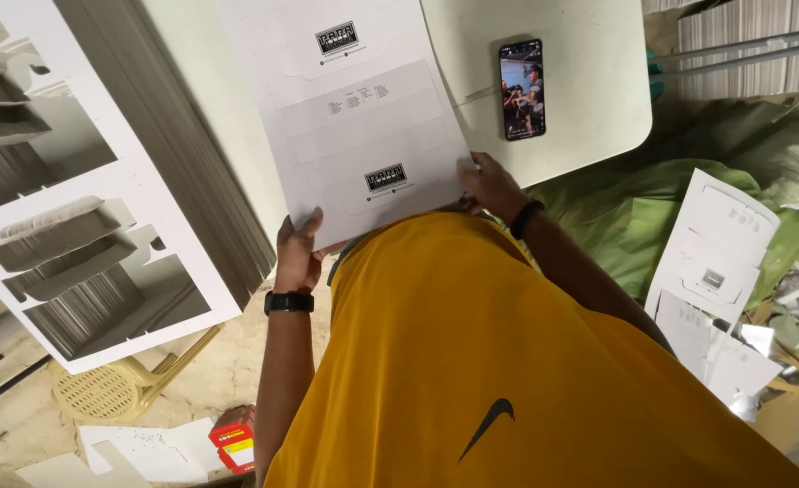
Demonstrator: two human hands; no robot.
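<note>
A flat white die-cut cardboard sheet [354,117] with small black printed marks lies on a pale table [589,81]. My left hand [298,255] grips the sheet's near left corner, thumb on top. My right hand [490,185] holds the near right corner. Both wrists wear dark bands. My yellow shirt hides the table's near edge below the sheet.
A phone [522,88] with a lit screen lies on the table right of the sheet. A tall stack of white cut-out cardboard [101,190] stands at left. A green sack [634,208] and loose white blanks [715,262] lie at right. A red box [234,443] sits on the floor.
</note>
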